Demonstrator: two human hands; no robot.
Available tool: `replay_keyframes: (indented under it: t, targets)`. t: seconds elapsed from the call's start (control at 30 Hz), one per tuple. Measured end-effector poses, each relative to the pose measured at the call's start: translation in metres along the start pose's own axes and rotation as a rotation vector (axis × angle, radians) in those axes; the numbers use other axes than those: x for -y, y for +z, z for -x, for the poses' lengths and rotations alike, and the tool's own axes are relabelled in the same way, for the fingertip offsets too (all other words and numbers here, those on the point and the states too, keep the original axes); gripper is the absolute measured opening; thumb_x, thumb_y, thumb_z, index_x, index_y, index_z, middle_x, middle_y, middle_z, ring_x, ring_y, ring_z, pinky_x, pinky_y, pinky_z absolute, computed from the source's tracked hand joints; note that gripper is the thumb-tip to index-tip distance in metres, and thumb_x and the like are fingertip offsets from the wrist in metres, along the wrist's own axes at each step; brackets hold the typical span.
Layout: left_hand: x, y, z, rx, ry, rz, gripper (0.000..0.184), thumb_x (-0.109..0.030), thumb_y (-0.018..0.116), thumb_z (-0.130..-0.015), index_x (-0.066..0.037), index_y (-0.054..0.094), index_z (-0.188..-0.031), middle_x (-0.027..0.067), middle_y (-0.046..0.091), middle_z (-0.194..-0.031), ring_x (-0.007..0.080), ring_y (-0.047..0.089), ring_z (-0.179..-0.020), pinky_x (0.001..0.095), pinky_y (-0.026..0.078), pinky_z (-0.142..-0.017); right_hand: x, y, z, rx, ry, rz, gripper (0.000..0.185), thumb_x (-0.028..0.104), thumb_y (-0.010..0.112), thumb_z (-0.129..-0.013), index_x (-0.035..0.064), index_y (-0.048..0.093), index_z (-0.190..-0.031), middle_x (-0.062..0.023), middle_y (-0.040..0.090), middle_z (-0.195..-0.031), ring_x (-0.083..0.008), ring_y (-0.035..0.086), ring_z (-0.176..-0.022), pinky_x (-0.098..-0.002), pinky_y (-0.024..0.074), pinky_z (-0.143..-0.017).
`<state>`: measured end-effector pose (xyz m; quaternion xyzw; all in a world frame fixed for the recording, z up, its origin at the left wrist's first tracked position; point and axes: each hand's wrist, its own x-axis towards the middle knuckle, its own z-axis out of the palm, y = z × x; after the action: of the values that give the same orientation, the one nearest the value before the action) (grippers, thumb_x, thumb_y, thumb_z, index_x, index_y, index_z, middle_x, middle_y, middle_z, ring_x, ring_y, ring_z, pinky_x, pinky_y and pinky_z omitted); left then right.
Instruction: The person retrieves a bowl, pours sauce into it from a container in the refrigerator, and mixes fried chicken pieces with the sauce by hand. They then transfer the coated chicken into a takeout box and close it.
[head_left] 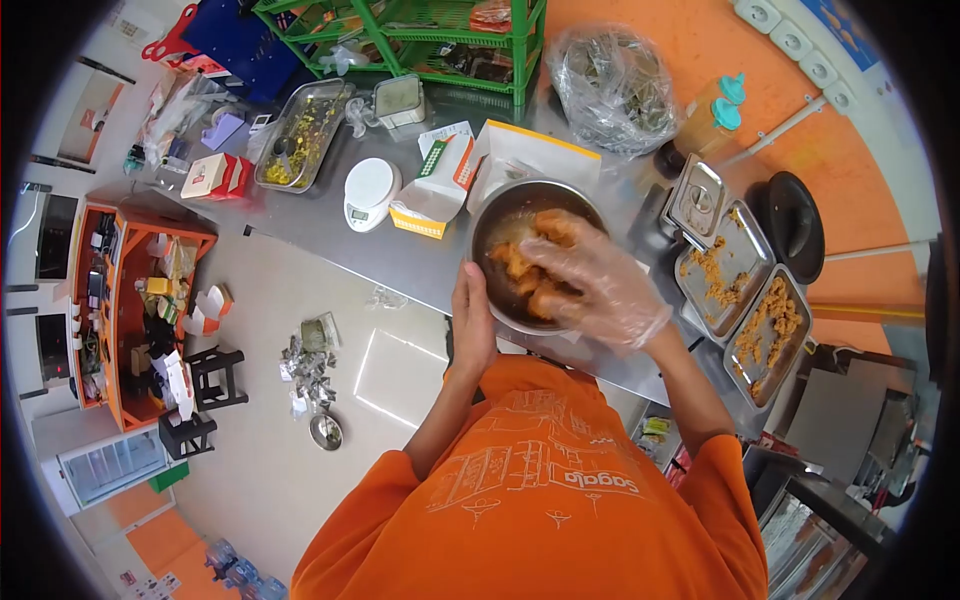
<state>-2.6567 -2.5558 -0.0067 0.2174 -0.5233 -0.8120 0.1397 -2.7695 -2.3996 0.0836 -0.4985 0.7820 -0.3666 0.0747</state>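
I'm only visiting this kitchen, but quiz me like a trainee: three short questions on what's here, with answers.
1. What does the bare left hand touch?
(a) round white digital scale
(b) round steel bowl
(c) tiered green plastic rack

2. True or false: the right hand, over chunky golden-brown pieces, wears a clear plastic glove.

3. Fill in: the two rectangular metal trays with golden crumbs stand on the person's ____ side.

Key: 1. b; 2. true; 3. right.

Orange short-sleeved shirt [540, 540], pale line-drawing print [530, 455] with lettering [602, 480]; right hand [585, 272] in clear plastic glove [640, 312]; left hand [474, 325] bare.
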Motion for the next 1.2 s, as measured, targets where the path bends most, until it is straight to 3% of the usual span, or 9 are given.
replay_keyframes:
  t: [0.33,0.43,0.53,0.57,0.67,0.77,0.87,1.03,1.2]
  targets:
    - [-0.045,-0.094,-0.062,0.138,-0.002,0.008,0.061,-0.043,0.032,-0.108,0.004,0.038,-0.145,0.0170,0.049,-0.141,0.0217,0.046,-0.130,0.0344,0.033,-0.111,0.005,0.017,-0.076,-0.020,0.162,-0.156,0.034,0.009,0.070,-0.088,0.0057,0.065,-0.122,-0.0132,0.066,-0.123,-0.0262,0.064,-0.110,-0.0359,0.0526,-0.091]
    - [-0.061,-0.131,-0.089,0.200,0.021,-0.073,0.060,-0.042,0.034,-0.108,0.004,0.037,-0.147,0.0180,0.048,-0.142,0.0223,0.045,-0.131,0.0344,0.032,-0.112,0.023,0.054,-0.114,-0.124,0.223,-0.490,0.036,0.004,0.065,-0.087,0.0085,0.066,-0.123,-0.0121,0.068,-0.112,-0.0250,0.065,-0.098,-0.0353,0.0531,-0.088]
    - [-0.082,-0.158,-0.112,0.259,0.060,-0.086,0.059,-0.039,0.035,-0.108,0.004,0.035,-0.148,0.0175,0.047,-0.145,0.0231,0.043,-0.134,0.0342,0.031,-0.112,0.043,0.081,-0.158,-0.066,0.568,-0.837,0.037,0.003,0.064,-0.086,0.0067,0.065,-0.123,-0.0109,0.067,-0.110,-0.0225,0.065,-0.095,-0.0346,0.0536,-0.086]
    - [-0.087,-0.167,-0.117,0.253,0.055,-0.080,0.059,-0.039,0.035,-0.108,0.004,0.036,-0.148,0.0171,0.047,-0.145,0.0230,0.043,-0.134,0.0345,0.031,-0.112,0.036,0.093,-0.168,-0.099,0.383,-0.459,0.038,0.001,0.060,-0.087,0.0040,0.063,-0.125,-0.0106,0.066,-0.108,-0.0185,0.064,-0.091,-0.0330,0.0535,-0.085]
    - [-0.100,-0.189,-0.137,0.292,0.063,-0.066,0.059,-0.039,0.035,-0.108,0.004,0.035,-0.149,0.0167,0.047,-0.145,0.0227,0.043,-0.134,0.0350,0.031,-0.112,0.049,0.101,-0.197,-0.126,0.526,-0.453,0.031,0.000,0.056,-0.096,0.0017,0.062,-0.126,-0.0079,0.067,-0.116,-0.0100,0.062,-0.085,-0.0239,0.0548,-0.071]
    - [-0.110,-0.202,-0.147,0.314,0.058,-0.058,0.059,-0.039,0.035,-0.108,0.004,0.034,-0.149,0.0169,0.046,-0.146,0.0229,0.044,-0.134,0.0352,0.032,-0.112,0.046,0.104,-0.193,-0.299,0.505,-0.553,0.033,0.001,0.059,-0.094,0.0012,0.062,-0.127,-0.0088,0.068,-0.114,-0.0116,0.064,-0.087,-0.0246,0.0542,-0.074]
    - [-0.117,-0.214,-0.153,0.326,0.111,-0.097,0.062,-0.041,0.035,-0.107,0.003,0.032,-0.150,0.0188,0.045,-0.146,0.0244,0.044,-0.134,0.0362,0.032,-0.112,0.066,0.094,-0.199,-0.290,0.513,-0.112,0.037,0.003,0.065,-0.090,0.0013,0.062,-0.126,-0.0119,0.068,-0.116,-0.0181,0.068,-0.093,-0.0289,0.0547,-0.080]
    - [-0.137,-0.220,-0.162,0.353,0.184,-0.192,0.069,-0.045,0.037,-0.106,0.005,0.028,-0.152,0.0209,0.043,-0.148,0.0261,0.043,-0.136,0.0371,0.032,-0.113,0.077,0.120,-0.214,-0.105,0.322,0.374,0.073,0.020,0.076,-0.075,-0.0010,0.047,-0.138,-0.0238,0.057,-0.128,-0.0378,0.058,-0.112,-0.0438,0.0483,-0.095]
    - [-0.130,-0.234,-0.172,0.348,0.278,-0.298,0.068,-0.044,0.038,-0.106,0.004,0.027,-0.152,0.0207,0.042,-0.149,0.0253,0.044,-0.135,0.0369,0.034,-0.111,0.070,0.143,-0.231,-0.011,0.366,0.247,0.058,0.013,0.074,-0.074,0.0008,0.056,-0.128,-0.0219,0.062,-0.115,-0.0403,0.060,-0.104,-0.0449,0.0496,-0.091]
